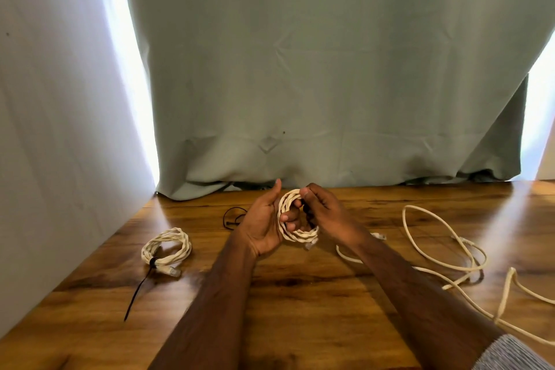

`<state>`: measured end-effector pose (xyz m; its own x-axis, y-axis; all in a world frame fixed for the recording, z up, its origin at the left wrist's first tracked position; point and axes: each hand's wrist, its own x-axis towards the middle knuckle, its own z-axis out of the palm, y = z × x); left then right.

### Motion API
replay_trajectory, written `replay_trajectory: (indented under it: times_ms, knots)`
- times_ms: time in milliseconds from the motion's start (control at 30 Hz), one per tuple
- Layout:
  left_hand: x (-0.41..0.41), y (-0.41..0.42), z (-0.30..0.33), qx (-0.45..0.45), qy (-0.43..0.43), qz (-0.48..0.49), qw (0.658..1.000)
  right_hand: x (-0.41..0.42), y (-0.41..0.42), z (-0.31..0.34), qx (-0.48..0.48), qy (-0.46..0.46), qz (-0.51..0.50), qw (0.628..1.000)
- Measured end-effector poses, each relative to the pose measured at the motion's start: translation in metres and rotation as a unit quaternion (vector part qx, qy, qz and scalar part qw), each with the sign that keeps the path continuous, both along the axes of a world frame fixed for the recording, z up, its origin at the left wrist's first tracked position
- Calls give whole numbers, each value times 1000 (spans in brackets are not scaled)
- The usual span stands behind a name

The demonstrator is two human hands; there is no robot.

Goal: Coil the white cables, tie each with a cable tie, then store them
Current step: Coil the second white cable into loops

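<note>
My left hand curls through the coil; right hand pinches its rim; light, springy cable, I judge; grip across all turns.

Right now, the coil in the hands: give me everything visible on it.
The held coil is a white cable with a twisted, rope-like look, wound into several round loops. It stands roughly upright above the wooden table, between both hands. The left hand holds its left side, fingers curled through the middle. The right hand pinches its upper right edge, with something dark at the fingers that I cannot identify. A clear plug end hangs at the bottom. No tie shows around it.
</note>
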<state>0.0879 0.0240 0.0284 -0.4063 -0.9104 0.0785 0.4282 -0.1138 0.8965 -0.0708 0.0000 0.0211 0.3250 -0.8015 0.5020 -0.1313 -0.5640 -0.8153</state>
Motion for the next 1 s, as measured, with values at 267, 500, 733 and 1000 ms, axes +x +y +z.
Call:
replay_trajectory:
  times_ms: [267,500,733,1000]
  knots:
    - [-10,8,6,7,-89,191,978,10,0,-2,-81,37,-29,996]
    - [38,36,15,61,-65,378,921,62,18,2,-59,46,51,996]
    - [97,47,11,78,-42,537,839,95,-6,-3,-32,43,-125,991]
    - [95,38,10,83,-38,580,810,101,-15,-18,-46,203,-126,970]
